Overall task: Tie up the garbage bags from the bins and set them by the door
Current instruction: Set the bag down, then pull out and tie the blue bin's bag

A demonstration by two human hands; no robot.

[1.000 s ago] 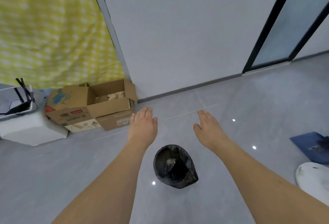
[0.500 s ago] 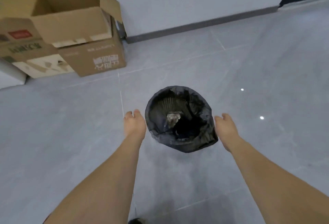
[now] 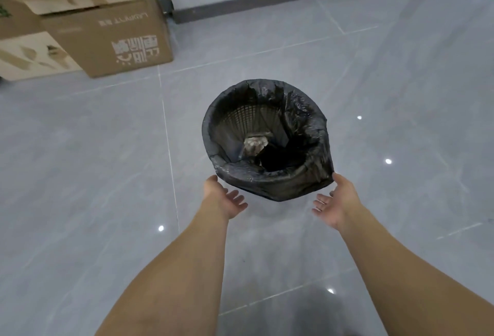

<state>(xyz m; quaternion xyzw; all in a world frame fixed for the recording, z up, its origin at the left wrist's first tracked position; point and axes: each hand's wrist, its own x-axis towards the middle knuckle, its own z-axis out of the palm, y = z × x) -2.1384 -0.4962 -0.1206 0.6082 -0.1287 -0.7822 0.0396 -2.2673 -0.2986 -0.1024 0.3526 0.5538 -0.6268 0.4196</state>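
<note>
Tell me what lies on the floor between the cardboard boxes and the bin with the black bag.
Nothing: the head view shows only bare grey floor tiles between the cardboard boxes and the bin.

In the upper left of the frame, the brown cardboard box (image 3: pixel 112 39) carries white print, upside down to me; I can't read the characters or small lettering.

Black garbage bag (image 3: pixel 307 132) (mesh-patterned bin inside), grey floor (image 3: pixel 80 175), brown boxes (image 3: pixel 107 28).
</note>
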